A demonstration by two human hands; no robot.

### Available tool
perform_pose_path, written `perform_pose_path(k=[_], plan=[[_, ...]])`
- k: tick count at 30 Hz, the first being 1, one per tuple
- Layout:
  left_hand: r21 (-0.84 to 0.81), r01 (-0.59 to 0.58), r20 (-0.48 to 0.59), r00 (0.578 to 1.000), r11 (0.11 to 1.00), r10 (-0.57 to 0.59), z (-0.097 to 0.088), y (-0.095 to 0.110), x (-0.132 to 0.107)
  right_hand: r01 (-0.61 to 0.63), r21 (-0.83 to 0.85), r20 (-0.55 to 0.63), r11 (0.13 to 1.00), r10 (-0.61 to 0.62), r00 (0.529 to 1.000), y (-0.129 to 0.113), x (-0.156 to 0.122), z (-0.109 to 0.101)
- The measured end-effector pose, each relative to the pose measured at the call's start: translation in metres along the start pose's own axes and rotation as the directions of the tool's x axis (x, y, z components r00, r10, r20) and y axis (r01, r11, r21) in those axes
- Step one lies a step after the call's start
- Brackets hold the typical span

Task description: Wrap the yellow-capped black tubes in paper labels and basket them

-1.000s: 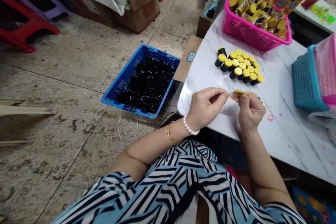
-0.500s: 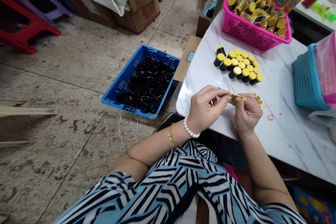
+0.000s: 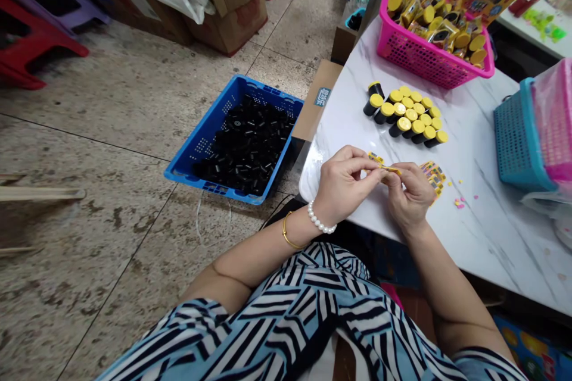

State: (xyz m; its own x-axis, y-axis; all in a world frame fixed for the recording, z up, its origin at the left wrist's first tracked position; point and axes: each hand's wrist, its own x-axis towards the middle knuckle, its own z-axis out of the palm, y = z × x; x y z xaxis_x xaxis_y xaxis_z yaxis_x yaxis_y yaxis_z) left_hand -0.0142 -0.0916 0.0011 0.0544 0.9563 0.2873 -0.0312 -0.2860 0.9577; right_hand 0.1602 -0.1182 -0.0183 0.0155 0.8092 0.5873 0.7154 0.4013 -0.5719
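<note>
Both my hands meet over the near left corner of the white marble table (image 3: pixel 487 232). My left hand (image 3: pixel 346 181) and my right hand (image 3: pixel 409 193) each pinch an end of a small yellow printed sticker (image 3: pixel 389 170), fingers closed on it. A sheet of more stickers (image 3: pixel 432 172) lies on the table just right of my right hand. Behind my hands stands a cluster of black tubes with yellow caps (image 3: pixel 406 114).
A pink basket (image 3: pixel 424 56) of wrapped yellow-capped tubes sits at the table's far edge, a teal basket (image 3: pixel 518 140) at the right. On the floor to the left lies a blue crate (image 3: pixel 203 143) of black tubes. Cardboard boxes and plastic stools stand farther back.
My hands have drawn closer together and slid slightly left and toward me with the sticker. The sticker sheet now shows beside my right hand.
</note>
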Motion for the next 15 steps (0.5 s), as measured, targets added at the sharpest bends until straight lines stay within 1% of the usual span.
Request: perform_pose_path(k=[3, 5, 6, 8, 10, 11, 13, 15], plan=[[-0.031, 0.104, 0.034, 0.994, 0.994, -0.103, -0.008, 0.001, 0.0, 0.023, 0.01, 0.124, 1.0, -0.024, 0.992, -0.001, 0.005, -0.002], [-0.114, 0.218, 0.069, 0.975, 0.969, -0.211, -0.013, 0.001, 0.0, 0.067, 0.015, 0.189, 0.998, -0.069, 0.979, -0.001, 0.018, -0.008], [-0.165, 0.284, 0.095, 0.958, 0.944, -0.271, -0.015, 0.001, 0.001, 0.092, 0.005, 0.193, 0.996, -0.091, 0.977, 0.0, 0.029, -0.011], [-0.262, 0.413, 0.17, 0.909, 0.872, -0.38, -0.019, -0.001, 0.005, 0.123, -0.065, 0.148, 0.99, -0.113, 0.983, 0.006, 0.057, -0.015], [-0.338, 0.532, 0.264, 0.845, 0.776, -0.464, -0.023, -0.003, 0.011, 0.13, -0.192, 0.087, 0.973, -0.115, 0.989, 0.018, 0.091, -0.011], [-0.371, 0.584, 0.307, 0.811, 0.722, -0.499, -0.024, -0.004, 0.015, 0.142, -0.254, 0.092, 0.957, -0.122, 0.988, 0.027, 0.107, -0.007], [-0.426, 0.665, 0.367, 0.747, 0.613, -0.555, -0.027, -0.007, 0.021, 0.176, -0.337, 0.158, 0.925, -0.129, 0.979, 0.046, 0.134, 0.005], [-0.465, 0.702, 0.383, 0.709, 0.54, -0.592, -0.031, -0.009, 0.025, 0.206, -0.377, 0.227, 0.903, -0.125, 0.966, 0.061, 0.149, 0.017]])
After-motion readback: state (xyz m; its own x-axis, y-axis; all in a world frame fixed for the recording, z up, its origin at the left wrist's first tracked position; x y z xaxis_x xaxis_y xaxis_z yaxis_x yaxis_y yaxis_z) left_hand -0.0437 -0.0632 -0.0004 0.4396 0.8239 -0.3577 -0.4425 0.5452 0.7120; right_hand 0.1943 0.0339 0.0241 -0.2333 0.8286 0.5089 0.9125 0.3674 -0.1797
